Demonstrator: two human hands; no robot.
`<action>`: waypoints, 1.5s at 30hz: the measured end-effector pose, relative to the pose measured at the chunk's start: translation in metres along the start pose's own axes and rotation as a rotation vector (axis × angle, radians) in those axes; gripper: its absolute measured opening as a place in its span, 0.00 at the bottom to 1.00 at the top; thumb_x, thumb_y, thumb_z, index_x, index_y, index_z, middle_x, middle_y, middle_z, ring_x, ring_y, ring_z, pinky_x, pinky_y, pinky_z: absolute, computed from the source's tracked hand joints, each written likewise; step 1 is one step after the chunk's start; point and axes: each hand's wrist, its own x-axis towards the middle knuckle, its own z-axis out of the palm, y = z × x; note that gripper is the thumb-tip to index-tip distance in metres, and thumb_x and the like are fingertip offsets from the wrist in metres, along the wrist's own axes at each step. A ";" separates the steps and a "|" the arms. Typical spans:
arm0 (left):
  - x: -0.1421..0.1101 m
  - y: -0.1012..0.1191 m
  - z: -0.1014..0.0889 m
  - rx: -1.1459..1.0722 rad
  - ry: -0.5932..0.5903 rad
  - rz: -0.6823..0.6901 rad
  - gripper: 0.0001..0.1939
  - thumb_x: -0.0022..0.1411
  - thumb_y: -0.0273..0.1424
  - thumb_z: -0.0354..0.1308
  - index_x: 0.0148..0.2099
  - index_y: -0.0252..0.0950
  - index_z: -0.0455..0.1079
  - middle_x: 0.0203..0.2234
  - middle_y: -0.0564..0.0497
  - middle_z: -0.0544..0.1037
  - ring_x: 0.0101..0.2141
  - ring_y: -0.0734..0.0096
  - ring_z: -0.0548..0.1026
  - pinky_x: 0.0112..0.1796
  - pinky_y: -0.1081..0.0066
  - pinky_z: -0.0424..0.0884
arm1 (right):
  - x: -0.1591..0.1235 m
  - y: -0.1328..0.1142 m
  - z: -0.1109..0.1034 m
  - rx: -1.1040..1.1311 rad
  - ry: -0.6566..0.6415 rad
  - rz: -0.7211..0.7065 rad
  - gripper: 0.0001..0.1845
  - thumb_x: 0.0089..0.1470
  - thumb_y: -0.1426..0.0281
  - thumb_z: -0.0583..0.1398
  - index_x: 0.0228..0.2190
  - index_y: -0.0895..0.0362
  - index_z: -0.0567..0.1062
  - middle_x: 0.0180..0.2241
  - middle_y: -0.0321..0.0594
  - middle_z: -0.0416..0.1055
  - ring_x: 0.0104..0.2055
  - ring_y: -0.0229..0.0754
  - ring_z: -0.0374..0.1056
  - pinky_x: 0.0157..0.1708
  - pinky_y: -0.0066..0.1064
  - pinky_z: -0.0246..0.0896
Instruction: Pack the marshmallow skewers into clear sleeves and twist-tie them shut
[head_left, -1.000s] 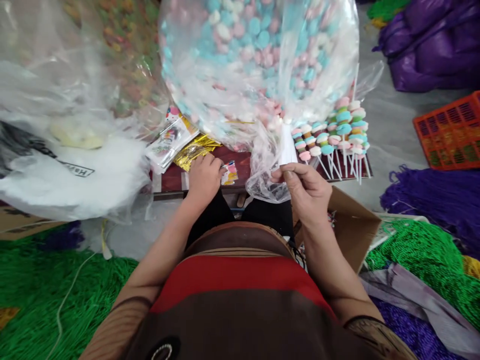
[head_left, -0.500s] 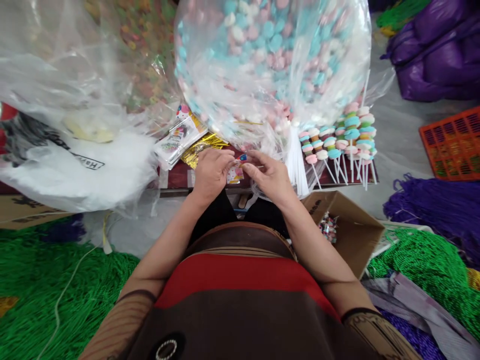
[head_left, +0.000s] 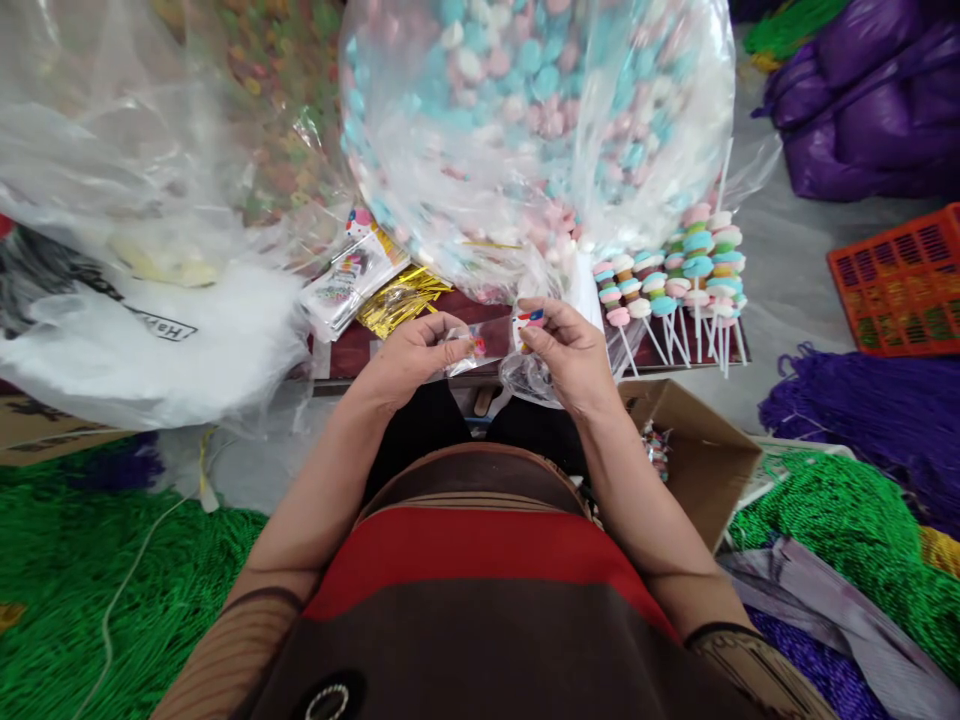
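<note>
A small clear plastic bag (head_left: 491, 339) with a colourful printed pattern stretches between my two hands over the table's front edge. My left hand (head_left: 412, 355) pinches one end between thumb and fingers. At the printed end, my right hand (head_left: 566, 345) grips the bag near a blue and red patch. Left of my hands lie a stack of printed clear bags (head_left: 352, 280) and a pile of gold twist ties (head_left: 405, 298). Several candy skewers (head_left: 664, 285) in pink, blue and white on white sticks lie right of my right hand, beside a bundle of white sticks (head_left: 589, 290).
A huge clear sack of pastel candies (head_left: 540, 110) fills the table's back. White plastic bags (head_left: 157, 340) lie at left. An open cardboard box (head_left: 697, 455) stands below right, near an orange crate (head_left: 900, 285). Green cords (head_left: 127, 570) cover the floor at left.
My hands have moved apart, drawing the small bag out lengthwise between them. The view has shifted slightly.
</note>
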 end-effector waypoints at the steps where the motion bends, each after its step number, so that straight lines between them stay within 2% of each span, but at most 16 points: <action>1: 0.001 -0.001 0.001 -0.018 0.003 -0.001 0.21 0.46 0.45 0.74 0.32 0.35 0.73 0.26 0.55 0.74 0.28 0.76 0.69 0.34 0.73 0.66 | -0.001 0.000 0.000 0.006 -0.006 0.011 0.21 0.45 0.54 0.74 0.40 0.49 0.82 0.28 0.30 0.72 0.28 0.34 0.63 0.32 0.30 0.64; 3: 0.001 -0.004 0.003 0.002 0.017 0.010 0.21 0.47 0.46 0.74 0.30 0.35 0.73 0.24 0.55 0.74 0.27 0.77 0.68 0.32 0.74 0.64 | -0.003 0.001 0.000 0.007 -0.003 0.026 0.20 0.43 0.53 0.75 0.36 0.51 0.83 0.27 0.30 0.72 0.28 0.35 0.63 0.32 0.30 0.63; 5: 0.001 -0.007 0.004 0.053 0.041 0.043 0.21 0.50 0.48 0.73 0.29 0.36 0.73 0.22 0.56 0.72 0.25 0.77 0.65 0.29 0.74 0.61 | -0.006 0.001 0.001 -0.012 0.035 0.018 0.20 0.43 0.51 0.74 0.27 0.53 0.80 0.24 0.30 0.70 0.26 0.34 0.61 0.30 0.30 0.61; 9: -0.003 -0.015 0.005 0.097 0.092 0.113 0.24 0.60 0.53 0.65 0.26 0.37 0.70 0.17 0.56 0.65 0.21 0.77 0.59 0.24 0.72 0.54 | -0.013 0.002 0.006 -0.128 0.082 0.008 0.33 0.50 0.40 0.65 0.16 0.55 0.68 0.17 0.29 0.59 0.21 0.32 0.54 0.24 0.29 0.55; 11: -0.005 -0.015 0.007 0.133 0.107 0.141 0.27 0.63 0.54 0.61 0.25 0.38 0.67 0.17 0.56 0.64 0.21 0.76 0.59 0.24 0.72 0.54 | -0.014 0.001 0.007 -0.158 0.075 0.016 0.35 0.52 0.37 0.62 0.16 0.54 0.67 0.17 0.31 0.60 0.22 0.33 0.56 0.24 0.29 0.57; 14: -0.007 -0.008 0.012 0.320 0.085 0.206 0.28 0.66 0.54 0.58 0.24 0.38 0.64 0.18 0.55 0.65 0.22 0.75 0.61 0.26 0.72 0.56 | -0.014 -0.002 0.007 -0.100 0.004 0.033 0.28 0.47 0.39 0.66 0.25 0.52 0.76 0.24 0.33 0.70 0.28 0.36 0.65 0.30 0.29 0.64; 17: -0.008 -0.002 0.017 0.479 0.052 0.260 0.28 0.66 0.54 0.56 0.25 0.37 0.65 0.20 0.54 0.70 0.24 0.74 0.65 0.28 0.72 0.58 | -0.014 -0.005 0.006 -0.053 0.025 0.053 0.27 0.45 0.42 0.69 0.31 0.52 0.79 0.25 0.33 0.72 0.28 0.37 0.67 0.30 0.29 0.65; 19: -0.008 -0.004 0.021 0.460 0.055 0.219 0.26 0.66 0.54 0.56 0.28 0.37 0.68 0.20 0.54 0.72 0.23 0.74 0.67 0.28 0.73 0.61 | -0.015 -0.006 0.006 -0.096 0.095 0.049 0.27 0.46 0.42 0.68 0.27 0.54 0.78 0.21 0.31 0.69 0.24 0.35 0.63 0.27 0.29 0.62; 23: -0.007 -0.017 0.029 0.226 0.019 0.090 0.23 0.63 0.55 0.60 0.41 0.39 0.73 0.19 0.58 0.70 0.19 0.75 0.67 0.24 0.74 0.64 | -0.019 -0.008 0.008 -0.245 0.175 -0.043 0.31 0.51 0.41 0.65 0.18 0.54 0.71 0.17 0.30 0.62 0.22 0.34 0.57 0.25 0.29 0.55; 26: -0.005 -0.025 0.033 0.135 0.039 0.124 0.23 0.63 0.54 0.61 0.33 0.38 0.72 0.16 0.58 0.67 0.18 0.78 0.65 0.23 0.75 0.64 | -0.020 -0.010 0.006 -0.370 0.163 -0.115 0.37 0.56 0.39 0.59 0.12 0.54 0.62 0.13 0.31 0.56 0.20 0.33 0.53 0.24 0.30 0.51; 29: -0.002 -0.028 0.034 0.016 0.168 0.171 0.25 0.63 0.53 0.62 0.27 0.38 0.69 0.14 0.58 0.64 0.16 0.79 0.63 0.23 0.75 0.64 | -0.020 -0.010 -0.012 -0.474 0.160 -0.159 0.37 0.59 0.40 0.56 0.12 0.53 0.64 0.13 0.32 0.59 0.19 0.34 0.55 0.24 0.30 0.53; 32: 0.002 -0.027 0.031 -0.143 0.257 0.163 0.26 0.58 0.53 0.67 0.26 0.38 0.67 0.13 0.60 0.61 0.16 0.80 0.62 0.22 0.76 0.67 | -0.017 -0.007 -0.050 -0.609 0.346 -0.164 0.30 0.64 0.46 0.55 0.22 0.54 0.77 0.20 0.35 0.70 0.24 0.38 0.64 0.28 0.31 0.60; 34: 0.004 -0.026 0.029 -0.226 0.282 0.143 0.26 0.54 0.53 0.70 0.26 0.38 0.66 0.15 0.60 0.62 0.17 0.80 0.65 0.23 0.76 0.68 | -0.014 -0.003 -0.080 -0.831 0.449 -0.152 0.21 0.63 0.53 0.58 0.30 0.54 0.81 0.28 0.40 0.76 0.32 0.43 0.69 0.34 0.34 0.63; 37: 0.006 -0.025 0.029 -0.352 0.284 0.127 0.26 0.49 0.53 0.73 0.28 0.37 0.69 0.18 0.60 0.69 0.16 0.82 0.65 0.23 0.74 0.70 | -0.012 0.003 -0.109 -1.180 0.414 0.005 0.12 0.59 0.63 0.61 0.37 0.56 0.83 0.37 0.48 0.78 0.39 0.49 0.71 0.38 0.38 0.63; 41: 0.009 -0.023 0.032 -0.439 0.213 0.107 0.25 0.48 0.51 0.75 0.30 0.36 0.72 0.15 0.61 0.67 0.14 0.83 0.63 0.22 0.74 0.70 | -0.013 0.010 -0.115 -1.336 0.375 0.130 0.13 0.60 0.65 0.59 0.37 0.56 0.84 0.38 0.50 0.77 0.40 0.51 0.71 0.38 0.39 0.62; 45: 0.009 -0.020 0.031 -0.499 0.163 0.076 0.26 0.43 0.51 0.78 0.28 0.38 0.70 0.09 0.64 0.59 0.13 0.81 0.61 0.21 0.74 0.68 | -0.014 0.019 -0.117 -1.288 0.468 0.094 0.15 0.62 0.65 0.56 0.34 0.57 0.82 0.37 0.51 0.77 0.38 0.49 0.70 0.36 0.37 0.60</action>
